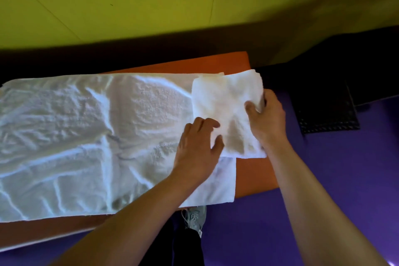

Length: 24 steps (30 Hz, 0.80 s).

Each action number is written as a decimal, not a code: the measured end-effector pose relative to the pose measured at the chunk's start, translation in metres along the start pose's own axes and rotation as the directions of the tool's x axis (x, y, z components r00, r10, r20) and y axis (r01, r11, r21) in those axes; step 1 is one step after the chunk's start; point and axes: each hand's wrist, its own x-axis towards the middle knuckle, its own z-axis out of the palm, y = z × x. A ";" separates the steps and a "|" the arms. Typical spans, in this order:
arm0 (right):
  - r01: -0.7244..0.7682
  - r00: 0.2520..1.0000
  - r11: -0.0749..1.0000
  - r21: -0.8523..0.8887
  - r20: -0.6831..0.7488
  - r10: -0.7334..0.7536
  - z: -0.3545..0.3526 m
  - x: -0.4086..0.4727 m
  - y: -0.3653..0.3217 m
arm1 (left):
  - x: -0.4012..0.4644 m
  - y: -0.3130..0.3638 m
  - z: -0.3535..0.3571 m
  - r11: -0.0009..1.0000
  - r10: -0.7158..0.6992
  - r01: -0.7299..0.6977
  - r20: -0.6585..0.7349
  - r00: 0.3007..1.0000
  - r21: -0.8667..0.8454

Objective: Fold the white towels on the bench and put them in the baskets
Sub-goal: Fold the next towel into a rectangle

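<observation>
A small folded white towel (226, 101) lies at the right end of the orange bench (254, 175), partly over a large white towel (86, 140) spread flat along the bench. My left hand (198, 149) grips the folded towel's near left edge, thumb on top. At the towel's right edge my right hand (267, 116) holds it, thumb pressed on top and fingers curled underneath. A dark basket (328, 112) stands on the floor to the right of the bench.
The purple floor (323, 179) runs along the right and front of the bench. A yellow-green wall (151, 2) rises behind it. My grey shoe (194, 218) shows below the bench's front edge.
</observation>
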 end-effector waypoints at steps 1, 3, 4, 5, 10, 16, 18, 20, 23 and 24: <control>-0.020 1.000 1.000 0.001 -0.006 0.020 0.000 0.003 0.007 | 0.002 -0.007 0.002 0.998 -0.056 0.056 -0.002 0.998 0.017; -0.068 0.997 0.998 0.018 0.025 0.068 0.004 0.007 0.019 | 0.005 -0.020 0.008 0.989 -0.146 0.145 0.022 0.989 0.017; -0.068 0.996 0.997 0.019 0.055 0.067 0.007 0.007 0.024 | 0.005 -0.026 0.010 0.986 -0.168 0.168 0.038 0.985 0.005; -0.053 0.996 0.998 0.017 0.078 0.052 0.010 0.007 0.028 | 0.006 -0.030 0.012 0.983 -0.181 0.181 0.053 0.982 -0.008; 0.058 0.998 0.995 0.087 -0.002 -0.058 0.016 -0.006 0.033 | 0.008 -0.036 0.015 0.974 -0.218 0.220 0.044 0.975 -0.044; 0.014 1.000 1.000 0.020 -0.022 -0.013 0.016 0.002 0.034 | 0.013 -0.041 0.025 0.878 -0.432 0.442 0.096 0.897 -0.184; -0.018 1.000 0.999 -0.045 -0.017 0.017 0.019 0.005 0.037 | 0.016 -0.042 0.028 0.859 -0.449 0.465 0.123 0.885 -0.213; 0.015 0.999 0.997 -0.074 -0.041 -0.018 0.019 0.006 0.036 | 0.018 -0.042 0.029 0.816 -0.496 0.515 0.138 0.857 -0.264; 0.052 0.995 0.995 -0.084 -0.081 -0.058 0.016 -0.003 0.032 | 0.020 -0.038 0.029 0.736 -0.553 0.584 0.193 0.811 -0.344; 0.073 0.991 0.992 -0.101 -0.103 -0.084 0.015 -0.009 0.031 | 0.021 -0.036 0.030 0.733 -0.548 0.581 0.200 0.812 -0.353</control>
